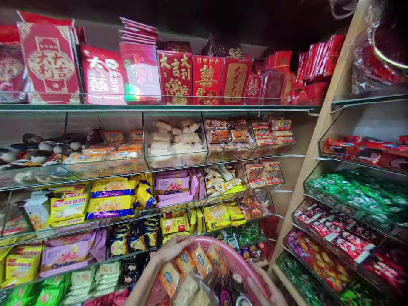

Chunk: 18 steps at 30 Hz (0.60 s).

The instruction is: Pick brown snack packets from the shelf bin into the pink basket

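Observation:
A pink plastic basket (236, 259) sits low in the middle of the head view, holding several small wrapped snack packets (194, 270). My left hand (170, 249) curls over the basket's far left rim, next to the orange-wrapped packets. My right hand (269, 289) lies along the basket's right rim near the bottom edge of the view. Neither hand holds a packet. Just beyond the basket, glass shelf bins hold yellow biscuit packs (174, 224) and dark snack packs (134, 240).
Tiered glass shelves (178, 162) fill the left and centre with packaged biscuits and sweets. Red envelopes (175, 76) line the top shelf. A wooden post (314, 157) divides off a second rack on the right with green sweets (357, 189) and red sweets (338, 238).

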Tool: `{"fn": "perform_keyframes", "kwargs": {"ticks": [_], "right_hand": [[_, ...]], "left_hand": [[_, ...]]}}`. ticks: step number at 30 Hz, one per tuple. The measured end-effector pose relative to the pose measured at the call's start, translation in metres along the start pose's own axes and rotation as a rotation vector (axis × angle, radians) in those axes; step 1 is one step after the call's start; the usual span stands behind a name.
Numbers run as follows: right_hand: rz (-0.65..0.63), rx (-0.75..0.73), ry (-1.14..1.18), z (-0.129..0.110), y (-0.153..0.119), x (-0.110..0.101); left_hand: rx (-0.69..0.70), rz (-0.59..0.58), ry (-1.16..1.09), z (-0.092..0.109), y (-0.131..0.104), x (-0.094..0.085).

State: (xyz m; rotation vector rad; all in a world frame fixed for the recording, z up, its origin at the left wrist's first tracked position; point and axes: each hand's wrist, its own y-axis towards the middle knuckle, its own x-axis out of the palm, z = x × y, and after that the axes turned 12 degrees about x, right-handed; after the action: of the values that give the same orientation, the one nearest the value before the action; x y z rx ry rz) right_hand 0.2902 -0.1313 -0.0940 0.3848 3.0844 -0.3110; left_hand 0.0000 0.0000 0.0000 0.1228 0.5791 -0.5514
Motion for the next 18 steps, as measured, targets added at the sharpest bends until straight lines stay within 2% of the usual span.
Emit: {"fn": "perform_keyframes", "kwargs": {"ticks": [4, 7, 11, 18], "right_hand": [[-0.040, 0.009, -0.014, -0.008, -0.008, -0.003], [-0.043, -0.001, 0.002, -0.011, -0.015, 0.001], [-0.031, 0.020, 0.021, -0.014, -0.020, 0.012], [0.062, -0.002, 0.020, -0.013, -0.020, 0.035]], "left_hand": [[0.016, -0.014, 0.000, -0.008, 0.000, 0.008], [0.022, -0.020, -0.014, -0.011, -0.001, 0.007], [0.055, -0.043, 0.000, -0.013, -0.002, -0.003], [0.010, -0.023, 0.056, -0.022, 0.002, -0.022]]}}
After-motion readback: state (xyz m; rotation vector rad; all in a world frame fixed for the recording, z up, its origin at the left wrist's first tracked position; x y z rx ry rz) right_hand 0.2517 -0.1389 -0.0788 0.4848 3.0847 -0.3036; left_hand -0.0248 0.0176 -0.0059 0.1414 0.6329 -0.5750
